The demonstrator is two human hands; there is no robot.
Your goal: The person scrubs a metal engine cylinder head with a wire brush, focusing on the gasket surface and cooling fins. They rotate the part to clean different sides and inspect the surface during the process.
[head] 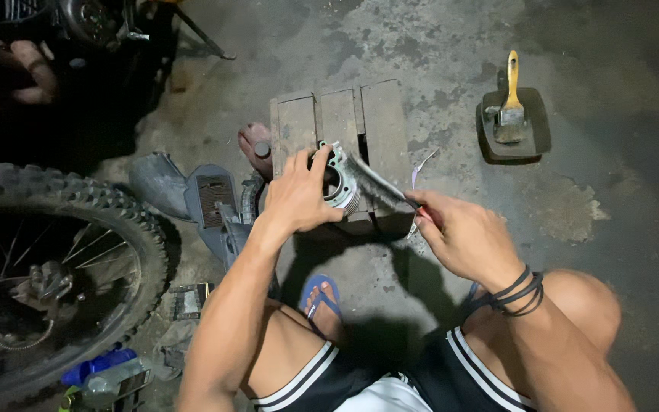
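Nearest to the camera are the person's bent knees in dark shorts with white stripes, and one foot in a blue sandal rests on the concrete floor between them. Above the knees, the right hand, with dark bands on the wrist, has its fingers clenched around the handle of a wire brush, and the bristle part lies against the top of a metal engine cylinder. The left hand grasps this cylinder from the side, fingers wrapped over its rim, and keeps it tilted on the near edge of a small wooden block stand. In my judgement the cylinder could slip or roll off this edge if the brush pushes strongly, because it stands only on a narrow part and one hand alone holds it. Also the bristles could scratch the left fingers, which are touching the rim just beside the brush. On the left is a knobby motorcycle wheel, and a blue bottle lies near it. Farther away on the right, well apart from the hands, a paintbrush with yellow handle rests in a dark shallow tray
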